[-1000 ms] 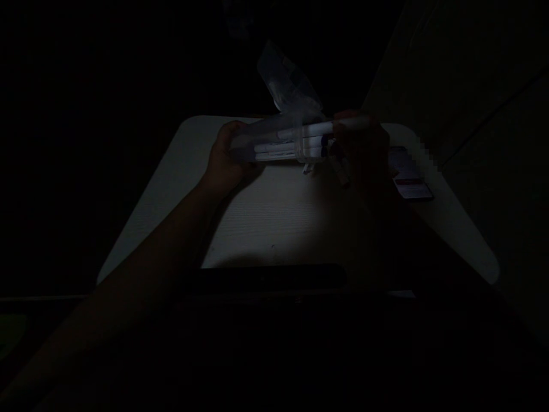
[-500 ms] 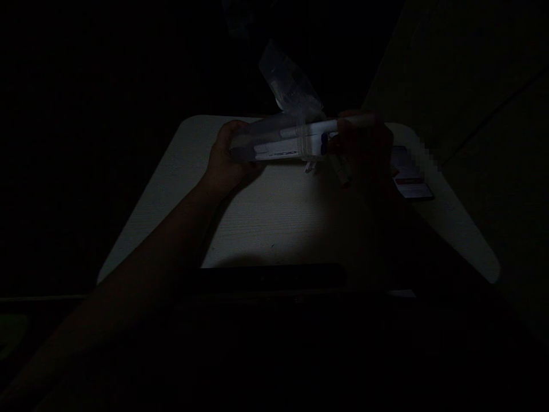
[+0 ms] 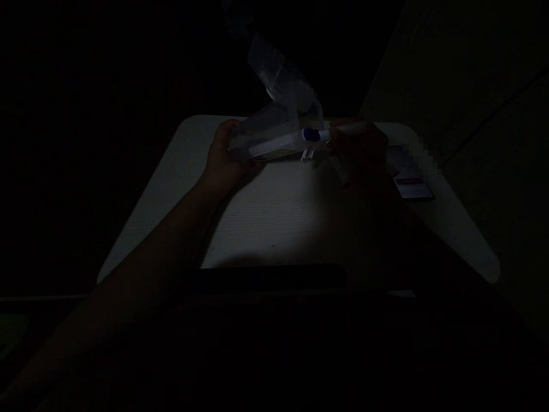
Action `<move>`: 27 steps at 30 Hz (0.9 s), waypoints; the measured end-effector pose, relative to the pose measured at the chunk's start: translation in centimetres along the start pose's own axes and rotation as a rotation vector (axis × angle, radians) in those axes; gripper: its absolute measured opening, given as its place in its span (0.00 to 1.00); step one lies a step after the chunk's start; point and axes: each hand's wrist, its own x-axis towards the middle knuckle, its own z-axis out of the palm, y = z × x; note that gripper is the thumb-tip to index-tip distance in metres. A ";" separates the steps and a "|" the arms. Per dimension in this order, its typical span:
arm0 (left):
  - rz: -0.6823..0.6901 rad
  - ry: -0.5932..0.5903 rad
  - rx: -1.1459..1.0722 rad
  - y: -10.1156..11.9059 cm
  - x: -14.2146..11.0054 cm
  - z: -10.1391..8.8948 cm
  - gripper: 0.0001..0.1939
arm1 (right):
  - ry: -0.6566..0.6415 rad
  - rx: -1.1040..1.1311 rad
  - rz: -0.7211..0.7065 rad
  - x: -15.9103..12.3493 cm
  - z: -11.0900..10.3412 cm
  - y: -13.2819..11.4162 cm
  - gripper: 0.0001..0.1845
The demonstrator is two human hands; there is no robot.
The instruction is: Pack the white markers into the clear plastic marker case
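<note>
Here, the left hand (image 3: pixel 221 157) clasps the clear case (image 3: pixel 261 133) at its left end, with the table (image 3: pixel 261 200) beneath. At the case's mouth, the right hand (image 3: pixel 362 147) pinches a white marker (image 3: pixel 352 127). Right of the case lies a phone (image 3: pixel 414 189).

I can read no words, numbers or brands in this dim light. The phone (image 3: pixel 414 187) near my right hand (image 3: pixel 360 143) shows only blurred markings; any print on the clear case (image 3: pixel 259 134) is illegible to me.
</note>
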 end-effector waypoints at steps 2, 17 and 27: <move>0.009 0.011 -0.022 -0.2 0.1 0.0 0.43 | 0.021 -0.035 0.014 -0.1 0.1 -0.3 0.12; 0.044 0.020 -0.057 -0.4 0.2 0.1 0.41 | 0.017 0.052 -0.165 -0.9 0.8 0.3 0.16; 0.071 0.015 -0.042 -0.2 0.0 0.0 0.38 | -0.046 -0.043 -0.156 -1.3 0.6 0.1 0.24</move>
